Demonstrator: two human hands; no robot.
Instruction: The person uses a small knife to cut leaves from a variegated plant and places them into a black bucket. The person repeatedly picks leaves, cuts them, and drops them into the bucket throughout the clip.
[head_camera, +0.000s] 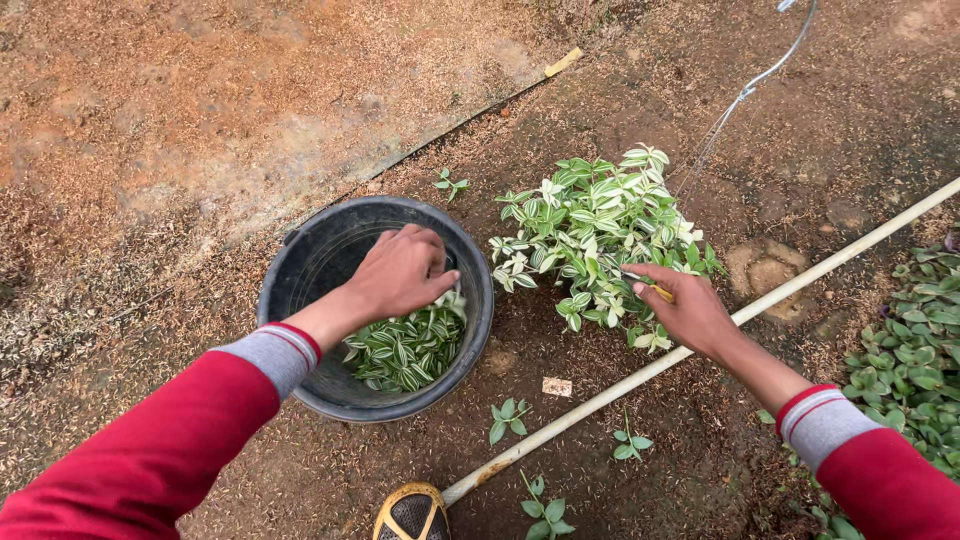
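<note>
A black bucket (300, 270) stands on the soil, holding a heap of green-and-white striped leaf cuttings (405, 350). My left hand (400, 272) reaches into the bucket above the cuttings, fingers curled around some pale leaves at the far side of the heap. To the right grows a clump of variegated green-and-white plants (590, 225). My right hand (685, 305) rests at the clump's near edge, closed on a small yellow-handled tool (655, 288) that pokes into the leaves. Both arms wear red sleeves with grey striped cuffs.
A long pale pole (760, 305) lies diagonally across the ground under my right wrist. More green plants (915, 350) crowd the right edge. Small seedlings (510, 415) dot the dark soil. A shoe tip (410, 515) shows at the bottom. A wire (745, 95) hangs at upper right.
</note>
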